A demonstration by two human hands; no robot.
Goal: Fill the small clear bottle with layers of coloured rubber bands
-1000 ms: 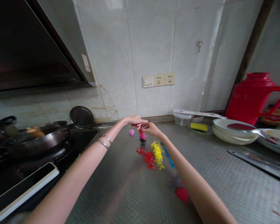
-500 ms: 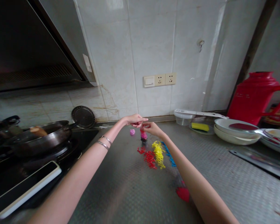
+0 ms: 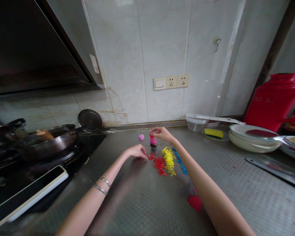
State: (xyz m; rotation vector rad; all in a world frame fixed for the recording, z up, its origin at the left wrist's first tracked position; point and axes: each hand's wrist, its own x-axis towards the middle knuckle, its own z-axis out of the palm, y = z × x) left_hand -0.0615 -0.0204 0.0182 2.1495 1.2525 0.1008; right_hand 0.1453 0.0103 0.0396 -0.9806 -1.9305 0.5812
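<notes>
A small clear bottle [image 3: 153, 142], filled in dark, pink and red layers, stands upright on the metal counter. My right hand [image 3: 161, 134] has its fingers closed around the top of this bottle. Lower and to the left, my left hand [image 3: 137, 151] reaches the counter with fingers bent together at a few small red pieces [image 3: 150, 156]; whether one is between the fingertips is too small to tell. Nearby lie a larger heap of red pieces [image 3: 159, 166], a yellow heap [image 3: 169, 160] and a blue heap [image 3: 179, 160]. Behind the left hand sits a small round pink object [image 3: 141, 137].
On the left, a pan [image 3: 49, 142] rests on the stove, with a phone-like slab [image 3: 29, 196] in front. A pinkish-red item [image 3: 194, 202] lies beside my right forearm. Stacked dishes [image 3: 253, 142], a yellow sponge [image 3: 213, 133] and a red thermos [image 3: 270, 103] stand right.
My left hand has come down from the bottle's top to the red pieces on the counter. My right hand stays at the bottle. The view has shifted slightly.
</notes>
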